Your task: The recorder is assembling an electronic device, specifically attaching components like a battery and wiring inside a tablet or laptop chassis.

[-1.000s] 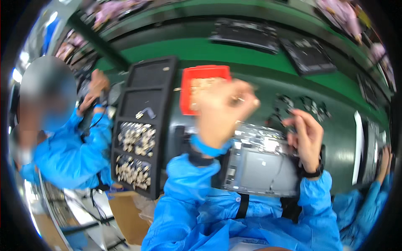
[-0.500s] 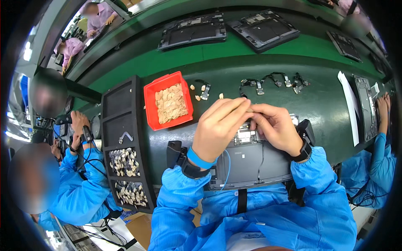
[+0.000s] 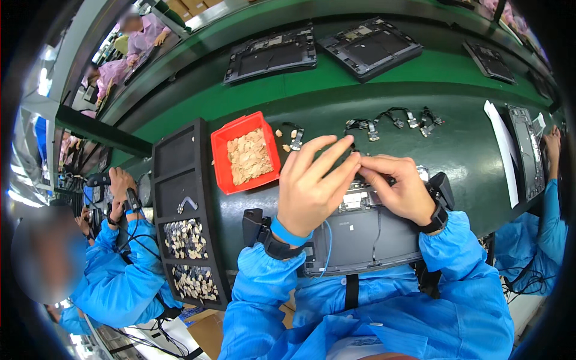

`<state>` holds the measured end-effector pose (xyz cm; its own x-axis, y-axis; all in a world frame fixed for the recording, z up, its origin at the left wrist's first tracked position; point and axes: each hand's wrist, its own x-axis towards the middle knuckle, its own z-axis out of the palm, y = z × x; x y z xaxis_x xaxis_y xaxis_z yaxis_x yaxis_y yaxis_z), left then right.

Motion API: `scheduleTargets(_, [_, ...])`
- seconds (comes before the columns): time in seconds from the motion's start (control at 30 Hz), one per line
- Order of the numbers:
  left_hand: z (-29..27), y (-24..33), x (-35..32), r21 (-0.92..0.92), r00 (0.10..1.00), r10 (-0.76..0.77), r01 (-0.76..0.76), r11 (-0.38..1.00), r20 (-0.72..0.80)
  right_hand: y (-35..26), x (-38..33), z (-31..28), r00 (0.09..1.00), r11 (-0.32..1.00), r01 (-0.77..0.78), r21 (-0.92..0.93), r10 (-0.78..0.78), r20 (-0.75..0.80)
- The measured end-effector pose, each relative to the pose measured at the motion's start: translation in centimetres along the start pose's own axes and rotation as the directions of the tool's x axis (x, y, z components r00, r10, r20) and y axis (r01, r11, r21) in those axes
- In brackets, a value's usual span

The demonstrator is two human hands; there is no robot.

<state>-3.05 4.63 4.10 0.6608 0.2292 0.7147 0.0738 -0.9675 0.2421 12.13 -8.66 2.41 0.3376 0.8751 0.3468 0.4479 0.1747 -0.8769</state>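
My left hand (image 3: 315,186) and my right hand (image 3: 403,187) meet at the fingertips above an opened laptop chassis (image 3: 354,240). Thumb and finger of the right hand are pinched together. My left forefinger reaches the same spot, while its other fingers stand spread; the left thumb is mostly hidden. Whatever lies between the fingertips is too small and covered to name. Below the hands, part of a circuit board (image 3: 358,203) shows along the chassis's far edge. A blue cord (image 3: 329,246) runs down from my left wristband across the chassis.
Left of my hands stands a red bin (image 3: 218,157) of small tan pieces. A black compartment tray (image 3: 157,207) beside it holds small parts. Short black cables with connectors (image 3: 373,131) lie beyond my hands. Further laptop chassis (image 3: 270,57) rest at the back. Co-workers sit on both sides.
The outer fingers of my left hand have lifted and spread apart. My right hand keeps its pinch. The whole view has shifted slightly.
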Motion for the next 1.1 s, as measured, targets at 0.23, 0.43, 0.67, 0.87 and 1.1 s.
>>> scheduleTargets(0.23, [-0.3, -0.9, -0.3, -0.037, 0.993, 0.108, -0.109, 0.993, -0.045, 0.0, -0.1, -0.1, 0.996, 0.999, 0.043, 0.000, -0.043, 0.072])
scheduleTargets(0.43, [-0.1, -1.3, -0.3, -0.048, 0.984, 0.160, -0.164, 0.985, -0.082, -0.7, 0.0, -0.4, 0.991, 0.998, -0.067, 0.022, 0.063, 0.118])
scheduleTargets(0.67, [-1.4, -1.8, 0.0, -0.016, 0.986, 0.155, -0.157, 0.987, -0.063, -0.3, 0.3, 0.0, 0.981, 0.995, 0.102, 0.002, -0.101, 0.166])
scheduleTargets(0.87, [-6.8, -5.9, -0.9, 0.235, 0.923, -0.208, 0.291, 0.927, -0.325, -0.2, 0.1, -0.2, 0.999, 0.998, -0.021, 0.055, 0.018, 0.045])
scheduleTargets(1.1, [-4.9, -5.0, -1.1, 0.103, 0.868, -0.412, 0.453, 0.885, -0.277, 0.1, 0.2, -0.2, 0.994, 0.997, 0.059, -0.055, -0.064, -0.092])
